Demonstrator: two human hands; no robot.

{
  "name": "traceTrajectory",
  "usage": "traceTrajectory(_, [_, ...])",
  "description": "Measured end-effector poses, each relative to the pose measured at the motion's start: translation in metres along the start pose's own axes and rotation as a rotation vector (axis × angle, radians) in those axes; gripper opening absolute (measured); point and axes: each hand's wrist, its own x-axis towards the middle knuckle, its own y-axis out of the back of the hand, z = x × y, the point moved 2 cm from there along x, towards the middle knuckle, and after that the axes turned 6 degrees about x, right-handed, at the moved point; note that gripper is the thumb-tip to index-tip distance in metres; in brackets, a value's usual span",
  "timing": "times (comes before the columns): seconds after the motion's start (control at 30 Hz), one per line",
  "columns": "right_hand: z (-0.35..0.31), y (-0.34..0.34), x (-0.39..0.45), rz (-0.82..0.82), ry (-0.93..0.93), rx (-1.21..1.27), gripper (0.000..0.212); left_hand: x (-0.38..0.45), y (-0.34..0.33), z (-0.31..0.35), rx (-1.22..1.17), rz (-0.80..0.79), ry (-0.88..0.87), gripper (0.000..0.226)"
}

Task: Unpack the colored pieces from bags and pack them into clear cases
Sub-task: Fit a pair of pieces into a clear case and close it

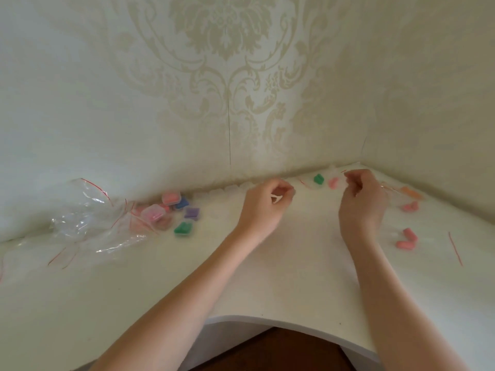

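Note:
My left hand [265, 206] is at the table's middle, fingers curled, pinching a small whitish clear item [276, 198] that I cannot identify. My right hand [361, 202] is raised near the back corner, its fingers pinching the edge of a clear bag [345, 174] with a red strip. Behind the hands lie a green piece [318, 179] and a pink piece [333, 182]. At the left stand clear cases with pink pieces [171, 198], beside blue [182, 203], purple [192, 212] and green [183, 228] filled ones.
Crumpled empty bags [88, 220] lie at the far left. To the right lie an orange piece in a bag [409, 192], loose pink pieces [409, 206] [407, 238] and a red-edged bag strip [455, 249]. Walls close the back and right. The table's front edge [267, 319] curves inward.

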Motion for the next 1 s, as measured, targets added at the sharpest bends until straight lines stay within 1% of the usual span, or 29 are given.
traceTrajectory(0.07, [-0.009, -0.009, -0.006, -0.015, -0.035, 0.239, 0.028, -0.002, -0.010, -0.002, -0.151, -0.077, 0.075, 0.014])
traceTrajectory(0.1, [-0.010, -0.014, -0.008, -0.062, -0.089, 0.357, 0.027, -0.002, -0.013, -0.004, -0.235, -0.122, 0.115, 0.018])
traceTrajectory(0.17, [-0.012, -0.021, -0.011, -0.212, -0.262, 0.598, 0.026, 0.000, -0.017, -0.007, -0.386, -0.177, 0.205, 0.029])
traceTrajectory(0.2, [-0.013, -0.024, -0.012, -0.301, -0.358, 0.717, 0.025, 0.001, -0.018, -0.008, -0.418, -0.196, 0.257, 0.040])
traceTrajectory(0.23, [-0.016, -0.026, -0.014, -0.380, -0.434, 0.808, 0.023, 0.002, -0.018, -0.009, -0.441, -0.205, 0.320, 0.057])
traceTrajectory(0.27, [-0.017, -0.028, -0.016, -0.442, -0.481, 0.860, 0.021, 0.003, -0.019, -0.013, -0.508, -0.210, 0.383, 0.073])
traceTrajectory(0.3, [-0.018, -0.029, -0.017, -0.482, -0.511, 0.887, 0.021, 0.004, -0.021, -0.018, -0.628, -0.212, 0.437, 0.079])
traceTrajectory(0.33, [-0.018, -0.029, -0.017, -0.498, -0.526, 0.899, 0.021, 0.005, -0.021, -0.020, -0.767, -0.214, 0.492, 0.073])
traceTrajectory(0.37, [-0.016, -0.029, -0.017, -0.493, -0.532, 0.894, 0.021, 0.006, -0.019, -0.021, -0.891, -0.215, 0.528, 0.057])
traceTrajectory(0.4, [-0.013, -0.028, -0.016, -0.473, -0.532, 0.864, 0.021, 0.007, -0.017, -0.020, -0.946, -0.214, 0.548, 0.042])
traceTrajectory(0.47, [-0.007, -0.025, -0.013, -0.412, -0.513, 0.736, 0.023, 0.005, -0.013, -0.016, -0.931, -0.226, 0.532, 0.022])
traceTrajectory(0.53, [-0.003, -0.023, -0.011, -0.375, -0.466, 0.589, 0.021, 0.002, -0.015, -0.017, -0.923, -0.222, 0.527, 0.011])
traceTrajectory(0.6, [-0.004, -0.021, -0.011, -0.393, -0.407, 0.495, 0.016, 0.001, -0.016, -0.018, -0.961, -0.193, 0.564, 0.010])
traceTrajectory(0.67, [-0.007, -0.022, -0.011, -0.470, -0.327, 0.393, 0.021, 0.004, -0.013, -0.020, -1.024, -0.158, 0.598, 0.009])
traceTrajectory(0.73, [-0.010, -0.024, -0.015, -0.603, -0.255, 0.263, 0.031, 0.007, -0.009, -0.021, -1.047, -0.126, 0.614, 0.009])
traceTrajectory(0.8, [-0.010, -0.027, -0.021, -0.713, -0.187, 0.117, 0.035, 0.009, -0.007, -0.020, -0.987, -0.077, 0.603, 0.014])
traceTrajectory(0.87, [-0.011, -0.028, -0.025, -0.788, -0.164, 0.059, 0.027, 0.009, -0.006, -0.019, -0.860, -0.033, 0.550, 0.013])
traceTrajectory(0.9, [-0.011, -0.028, -0.026, -0.838, -0.149, 0.032, 0.031, 0.009, -0.006, -0.019, -0.804, -0.016, 0.521, 0.011])
traceTrajectory(0.97, [-0.009, -0.026, -0.025, -0.976, -0.100, -0.055, 0.063, 0.008, -0.006, -0.020, -0.749, 0.009, 0.486, 0.009])
traceTrajectory(1.0, [-0.008, -0.025, -0.025, -1.034, -0.090, -0.089, 0.076, 0.009, -0.006, -0.022, -0.739, 0.016, 0.474, 0.011])
